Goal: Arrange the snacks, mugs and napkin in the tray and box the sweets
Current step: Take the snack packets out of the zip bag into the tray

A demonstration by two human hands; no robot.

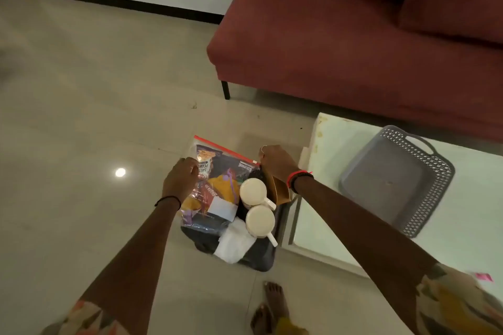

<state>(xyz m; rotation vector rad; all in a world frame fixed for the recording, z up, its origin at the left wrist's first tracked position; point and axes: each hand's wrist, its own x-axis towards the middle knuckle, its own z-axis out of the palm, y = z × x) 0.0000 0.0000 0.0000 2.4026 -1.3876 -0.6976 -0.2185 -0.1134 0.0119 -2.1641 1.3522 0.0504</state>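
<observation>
A clear zip bag (217, 152) with a red seal strip holds snack packets (206, 163), two cream mugs (253, 191) (260, 220), a white napkin (236, 242) and a brown box (281, 190). The bag is over the floor beside the table. My left hand (179, 181) grips the bag's left edge near the top. Over at the seal's right end, my right hand (276, 162) pinches the bag. The grey perforated tray (394, 179) lies on the white table to the right, with nothing in it.
A white low table (340, 226) stands at the right, its corner close to the bag. A dark red sofa (353, 49) fills the back right. My bare foot (272, 304) is on the tiled floor below the bag.
</observation>
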